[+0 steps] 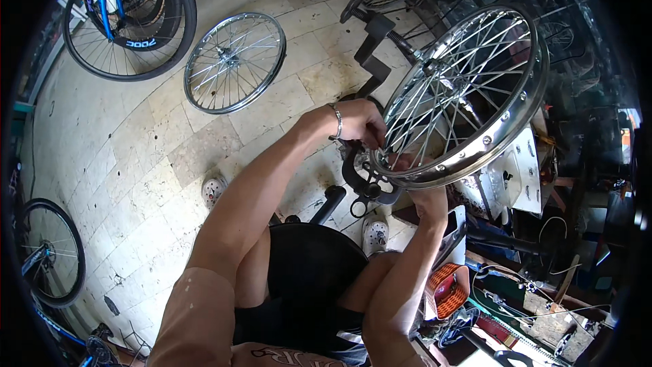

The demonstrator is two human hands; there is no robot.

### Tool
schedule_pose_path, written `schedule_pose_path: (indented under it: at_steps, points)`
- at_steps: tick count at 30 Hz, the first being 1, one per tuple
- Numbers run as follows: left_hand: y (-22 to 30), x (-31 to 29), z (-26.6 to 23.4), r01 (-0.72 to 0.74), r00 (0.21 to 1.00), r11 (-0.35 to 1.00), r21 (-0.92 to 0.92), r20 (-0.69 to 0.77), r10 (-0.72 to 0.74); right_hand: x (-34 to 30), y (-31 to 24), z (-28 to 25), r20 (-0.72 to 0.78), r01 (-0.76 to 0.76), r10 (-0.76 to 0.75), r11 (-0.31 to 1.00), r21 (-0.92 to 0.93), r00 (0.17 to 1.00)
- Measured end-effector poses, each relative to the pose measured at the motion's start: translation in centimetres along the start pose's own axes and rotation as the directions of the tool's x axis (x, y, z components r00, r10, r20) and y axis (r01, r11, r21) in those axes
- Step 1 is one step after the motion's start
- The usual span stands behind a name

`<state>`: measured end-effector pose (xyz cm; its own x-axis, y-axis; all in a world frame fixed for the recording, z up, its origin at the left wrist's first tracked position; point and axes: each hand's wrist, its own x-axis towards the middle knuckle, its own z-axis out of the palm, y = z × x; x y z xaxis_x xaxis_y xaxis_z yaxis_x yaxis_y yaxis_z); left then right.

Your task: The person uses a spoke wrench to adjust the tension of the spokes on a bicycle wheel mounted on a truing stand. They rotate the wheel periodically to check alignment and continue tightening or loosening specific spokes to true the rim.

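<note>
A silver bicycle wheel (468,170) with shiny spokes and no tyre sits tilted in a dark metal truing stand (373,61), held at its hub. At the wheel's near left edge, my left hand (360,122), with a bracelet at the wrist, has its fingers curled together against the spokes beside the rim. What those fingertips pinch is hidden. My right hand (428,197) reaches up from below and wraps round the rim close to the left one. Its fingers show between the spokes, while the rim covers part of the hand.
Another bare wheel (234,61) lies on the tiled floor (204,143). A blue bicycle (109,7) stands far left, and a tyred wheel (53,251) is at the left edge. On the right are cluttered tools, cables and an orange basket (451,291).
</note>
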<state>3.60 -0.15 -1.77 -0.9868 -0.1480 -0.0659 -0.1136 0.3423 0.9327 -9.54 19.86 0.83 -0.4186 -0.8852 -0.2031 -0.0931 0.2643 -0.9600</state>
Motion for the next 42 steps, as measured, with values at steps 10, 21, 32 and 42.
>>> schedule_pose_path:
  at_steps: [10, 21, 32, 42]
  points:
    - [-0.8, 2.4, 1.0, 0.144, 0.980, 0.906, -0.399, 0.182, -0.076, -0.2, -0.9, 1.1, -0.191, 0.063, -0.143, 0.926, -0.373, 0.971]
    - [7.7, -1.1, 4.9, 0.066, 0.966, 0.660, 0.748, -0.212, 0.144, 0.4, -2.2, 1.5, -0.111, 0.046, -0.099, 0.912, -0.408, 0.989]
    - [4.5, 0.4, 0.4, 0.116, 0.993, 0.988, 0.106, -0.002, -0.117, 1.8, 0.3, 0.1, -0.021, 0.008, -0.013, 0.973, -0.232, 1.000]
    - [1.6, 2.2, 0.9, 0.185, 0.982, 0.963, -0.197, 0.082, -0.172, 1.4, -2.1, 0.7, -0.126, -0.153, 0.125, 0.958, -0.244, 0.984]
